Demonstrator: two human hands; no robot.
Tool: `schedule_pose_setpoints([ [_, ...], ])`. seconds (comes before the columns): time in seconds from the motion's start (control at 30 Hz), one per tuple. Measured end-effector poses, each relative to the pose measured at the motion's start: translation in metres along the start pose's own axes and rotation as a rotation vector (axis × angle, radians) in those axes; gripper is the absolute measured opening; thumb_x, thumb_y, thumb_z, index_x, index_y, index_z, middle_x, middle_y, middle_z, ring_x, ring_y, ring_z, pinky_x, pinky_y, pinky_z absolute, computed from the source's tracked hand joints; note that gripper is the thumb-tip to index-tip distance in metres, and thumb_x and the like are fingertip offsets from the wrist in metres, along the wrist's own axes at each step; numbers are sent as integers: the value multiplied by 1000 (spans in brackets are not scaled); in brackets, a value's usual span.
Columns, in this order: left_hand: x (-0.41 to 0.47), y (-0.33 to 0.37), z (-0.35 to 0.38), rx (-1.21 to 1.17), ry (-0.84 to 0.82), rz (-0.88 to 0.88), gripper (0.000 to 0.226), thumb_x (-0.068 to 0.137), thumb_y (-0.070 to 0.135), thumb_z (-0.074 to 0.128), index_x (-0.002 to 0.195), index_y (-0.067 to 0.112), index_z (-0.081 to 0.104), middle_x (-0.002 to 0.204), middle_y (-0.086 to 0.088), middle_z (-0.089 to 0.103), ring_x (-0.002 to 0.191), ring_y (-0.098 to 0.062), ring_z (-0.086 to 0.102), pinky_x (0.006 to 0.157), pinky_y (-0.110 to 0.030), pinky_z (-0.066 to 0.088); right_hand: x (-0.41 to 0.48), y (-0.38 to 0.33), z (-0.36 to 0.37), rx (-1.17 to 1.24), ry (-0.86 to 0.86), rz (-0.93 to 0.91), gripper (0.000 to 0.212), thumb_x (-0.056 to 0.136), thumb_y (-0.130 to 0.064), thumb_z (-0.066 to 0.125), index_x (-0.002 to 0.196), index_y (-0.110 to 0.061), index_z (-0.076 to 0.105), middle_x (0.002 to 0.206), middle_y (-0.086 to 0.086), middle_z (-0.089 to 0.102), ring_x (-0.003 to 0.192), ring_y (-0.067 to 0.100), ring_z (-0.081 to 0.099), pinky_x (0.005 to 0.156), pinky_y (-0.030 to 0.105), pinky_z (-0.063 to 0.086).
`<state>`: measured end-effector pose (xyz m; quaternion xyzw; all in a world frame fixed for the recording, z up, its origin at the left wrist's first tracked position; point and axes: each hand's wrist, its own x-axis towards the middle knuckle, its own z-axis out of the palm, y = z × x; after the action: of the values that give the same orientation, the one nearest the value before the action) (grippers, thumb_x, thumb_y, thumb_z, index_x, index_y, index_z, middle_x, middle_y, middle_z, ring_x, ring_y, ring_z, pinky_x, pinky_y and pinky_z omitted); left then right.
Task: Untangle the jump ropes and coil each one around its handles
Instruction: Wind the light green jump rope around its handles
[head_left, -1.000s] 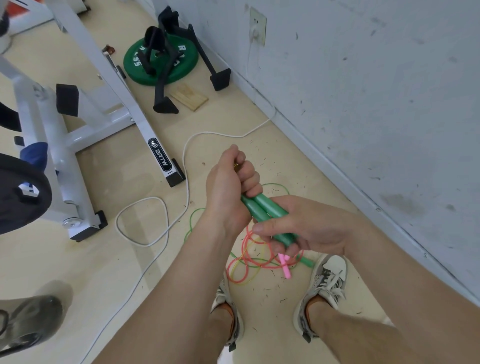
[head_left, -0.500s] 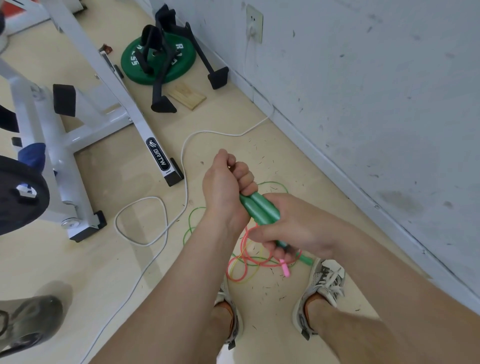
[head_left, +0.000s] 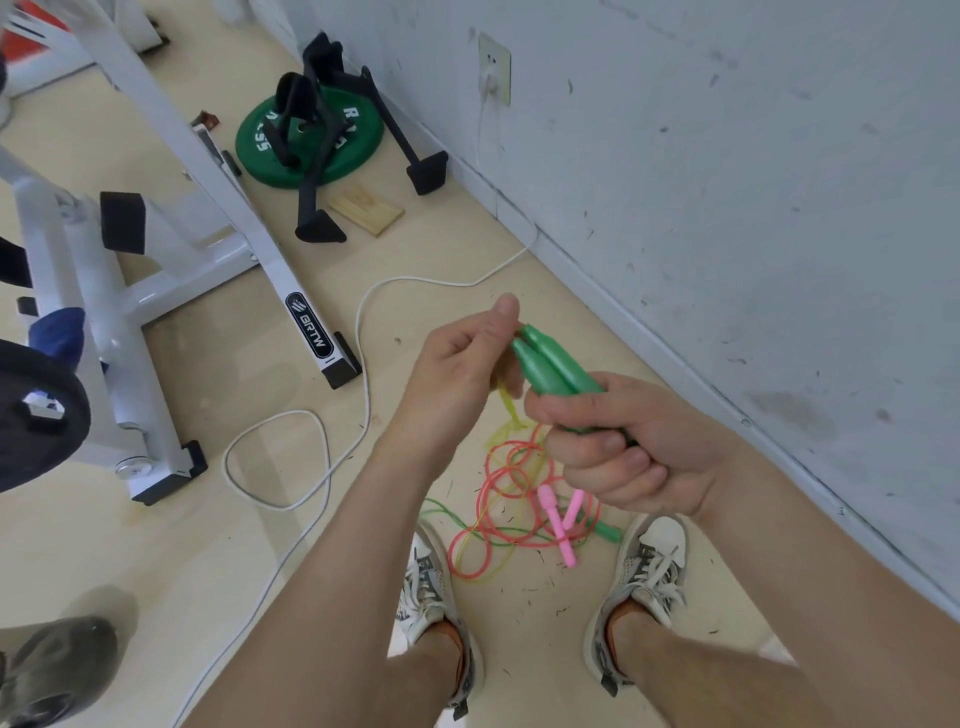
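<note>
right hand (head_left: 623, 447) clamps both green handles (head_left: 550, 364); left hand (head_left: 457, 374) pinches a blurry strand (head_left: 506, 408) at their tips; coiling barely started i'd say; pink rope (head_left: 493, 483) below both hands lies tangled

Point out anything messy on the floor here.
Red, yellow and green ropes lie tangled in one heap between the shoes, pink handles caught among the loops. Dark scraps litter the floor around them.

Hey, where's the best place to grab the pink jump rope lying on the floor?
Take the two pink handles, bringing your hand straight down from above. They lie close together on top of the tangle, rigid and uncovered, while the pink cord is looped through it.
</note>
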<state>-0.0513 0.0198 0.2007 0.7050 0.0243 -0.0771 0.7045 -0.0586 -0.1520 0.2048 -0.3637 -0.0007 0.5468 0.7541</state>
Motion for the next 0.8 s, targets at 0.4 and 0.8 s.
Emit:
schedule_pose_setpoints([
  [0.4, -9, -13, 33, 1367, -298, 272, 24, 82, 2, 49, 100, 11, 63, 92, -5, 53, 90, -27, 55, 64, -30, 28, 22, 14, -18, -1314, 996, -2, 22, 77, -13, 66, 81, -14, 45, 73, 0, 50, 63, 18, 49, 52, 30, 32],
  [0.8, -14, 3, 14, 904, -189, 111, 8, 76, 18, 76, 82, 21, 74, 72, 10, 67, 69, -3, 58, 66, -20, 45, 18, 17, -9, -1398, 675, 167, 34, 90, -31, 49, 62, -15, 38, 57, 0, 43, 54, 18, 41, 52, 31, 32],
])
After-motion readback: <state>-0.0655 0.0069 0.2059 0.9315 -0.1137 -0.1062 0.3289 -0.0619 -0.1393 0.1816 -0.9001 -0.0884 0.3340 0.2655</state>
